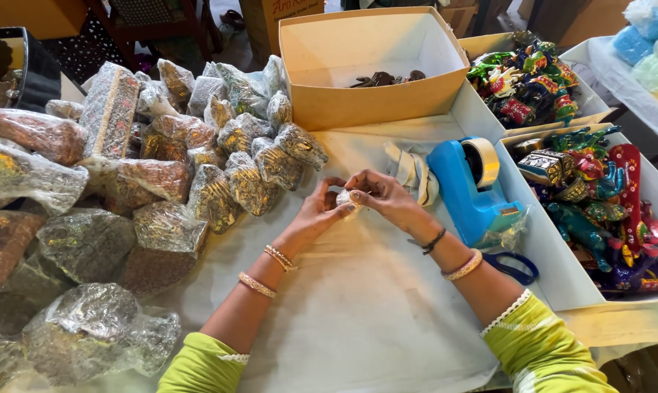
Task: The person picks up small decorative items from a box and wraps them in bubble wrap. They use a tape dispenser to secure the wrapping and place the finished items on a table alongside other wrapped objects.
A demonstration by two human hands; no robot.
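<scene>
My left hand (318,209) and my right hand (382,196) meet over the white cloth-covered table (365,313). Between their fingertips sits a small white wrapped object (347,199), gripped from both sides. Both wrists wear bangles, and both sleeves are light green. A blue tape dispenser (468,185) stands just right of my right hand. Strips of white tape or paper (410,171) lie behind the right hand.
A heap of plastic-wrapped ornate items (161,182) fills the left side. An open tan cardboard box (372,62) with small dark pieces stands at the back. White trays of colourful painted figurines (598,204) line the right. Blue-handled scissors (514,266) lie by the dispenser.
</scene>
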